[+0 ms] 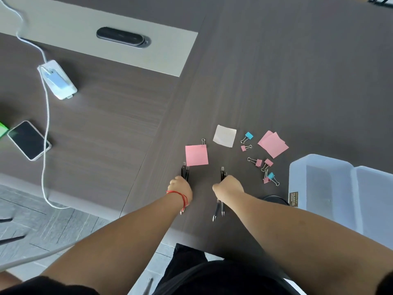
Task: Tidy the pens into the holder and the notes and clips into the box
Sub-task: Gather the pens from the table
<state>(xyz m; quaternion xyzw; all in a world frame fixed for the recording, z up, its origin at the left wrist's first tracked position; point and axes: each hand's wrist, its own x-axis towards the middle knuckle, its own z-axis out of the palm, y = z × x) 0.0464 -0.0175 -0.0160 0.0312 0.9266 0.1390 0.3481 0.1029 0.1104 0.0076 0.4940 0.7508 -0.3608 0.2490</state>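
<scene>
Pens, black, in two small bunches: left hand (180, 187) fisted around one bunch (184, 173), right hand (228, 187) fisted around the other (221, 207), both low over the dark table (127, 124). Pink notes (196, 155) and clips (258, 162) lie just beyond; clear box (331, 182) at right.

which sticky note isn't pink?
The white note, lying alone between the single pink note on its left and the fanned pink stack on its right. The others are all pink.
</scene>
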